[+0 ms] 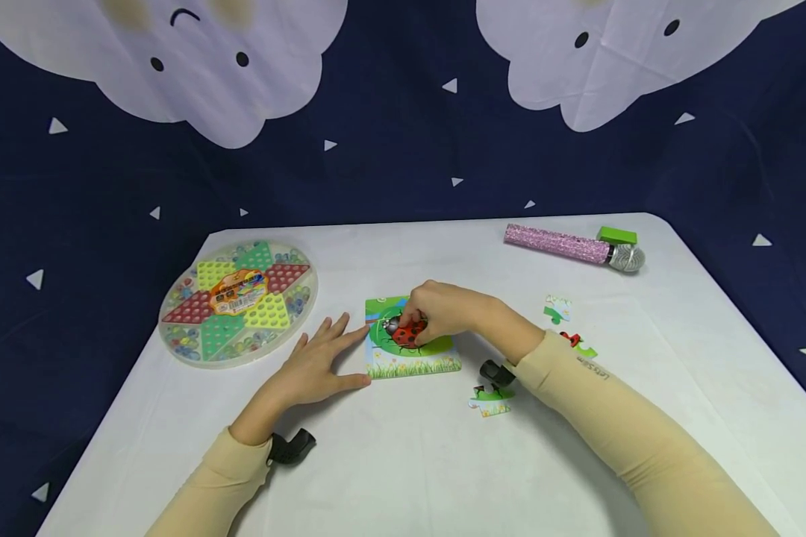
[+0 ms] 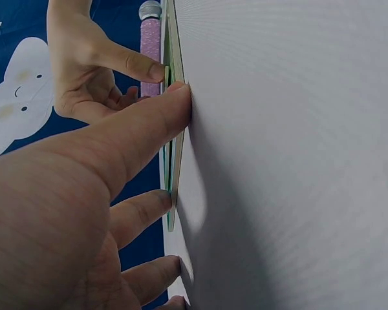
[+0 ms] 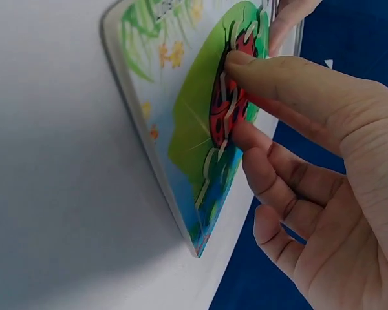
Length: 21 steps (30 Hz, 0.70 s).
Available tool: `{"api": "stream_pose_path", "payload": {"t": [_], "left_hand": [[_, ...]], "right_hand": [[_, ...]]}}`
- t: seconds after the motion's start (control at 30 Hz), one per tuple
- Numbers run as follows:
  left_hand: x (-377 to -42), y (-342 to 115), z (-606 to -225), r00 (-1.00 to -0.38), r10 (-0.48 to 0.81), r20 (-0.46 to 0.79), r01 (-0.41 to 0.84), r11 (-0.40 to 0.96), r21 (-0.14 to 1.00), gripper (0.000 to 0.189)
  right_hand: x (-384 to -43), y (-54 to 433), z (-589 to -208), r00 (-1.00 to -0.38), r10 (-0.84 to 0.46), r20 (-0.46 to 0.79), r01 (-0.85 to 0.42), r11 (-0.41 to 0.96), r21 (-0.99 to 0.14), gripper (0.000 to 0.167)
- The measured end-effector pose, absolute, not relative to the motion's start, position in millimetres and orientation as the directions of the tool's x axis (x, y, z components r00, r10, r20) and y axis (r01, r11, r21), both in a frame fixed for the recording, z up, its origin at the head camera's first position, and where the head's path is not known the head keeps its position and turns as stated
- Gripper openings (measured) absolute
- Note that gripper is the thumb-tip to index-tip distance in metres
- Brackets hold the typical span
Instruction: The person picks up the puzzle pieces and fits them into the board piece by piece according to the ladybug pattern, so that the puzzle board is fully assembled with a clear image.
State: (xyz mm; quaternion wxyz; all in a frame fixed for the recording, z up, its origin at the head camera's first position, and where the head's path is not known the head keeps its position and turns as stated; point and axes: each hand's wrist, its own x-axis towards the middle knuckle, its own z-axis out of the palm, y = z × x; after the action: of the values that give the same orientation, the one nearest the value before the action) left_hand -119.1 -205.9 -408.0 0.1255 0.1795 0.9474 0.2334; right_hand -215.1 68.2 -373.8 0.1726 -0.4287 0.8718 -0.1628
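Note:
A ladybug jigsaw board (image 1: pixel 413 358) lies mid-table. My right hand (image 1: pixel 413 317) is on top of it, thumb and curled fingers pinching a red ladybug piece (image 3: pixel 221 119) that stands slightly raised from the picture (image 3: pixel 181 129). My left hand (image 1: pixel 339 343) lies flat on the table, its straight fingertips (image 2: pixel 181 97) against the board's left edge (image 2: pixel 171 168). Three loose pieces lie to the right: one (image 1: pixel 557 308) far, one (image 1: pixel 578 343) by my right sleeve, one (image 1: pixel 490 403) near.
A round Chinese checkers set (image 1: pixel 238 302) sits at the left. A pink glitter microphone (image 1: pixel 564 245) and a green block (image 1: pixel 618 236) lie at the back right. The white table (image 1: pixel 403 462) is backed by a dark blue cloth.

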Motion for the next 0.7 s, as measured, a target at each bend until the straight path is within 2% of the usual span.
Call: {"api": "stream_pose_path", "payload": {"t": [0.27, 0.53, 0.7], "left_hand": [[-125, -211, -427, -0.911, 0.397, -0.114, 0.289, 0.809, 0.512, 0.093], [-118, -205, -406, -0.904, 0.395, -0.161, 0.275, 0.828, 0.489, 0.088], [-119, -205, -406, -0.906, 0.389, -0.166, 0.274, 0.839, 0.471, 0.087]], "right_hand": [[-209, 66, -371, -0.588, -0.79, -0.176, -0.687, 0.602, -0.407, 0.029], [-207, 65, -368, -0.591, -0.79, -0.164, -0.694, 0.602, -0.395, 0.027], [-206, 63, -369, -0.598, -0.785, -0.16, -0.703, 0.61, -0.366, 0.029]]}}
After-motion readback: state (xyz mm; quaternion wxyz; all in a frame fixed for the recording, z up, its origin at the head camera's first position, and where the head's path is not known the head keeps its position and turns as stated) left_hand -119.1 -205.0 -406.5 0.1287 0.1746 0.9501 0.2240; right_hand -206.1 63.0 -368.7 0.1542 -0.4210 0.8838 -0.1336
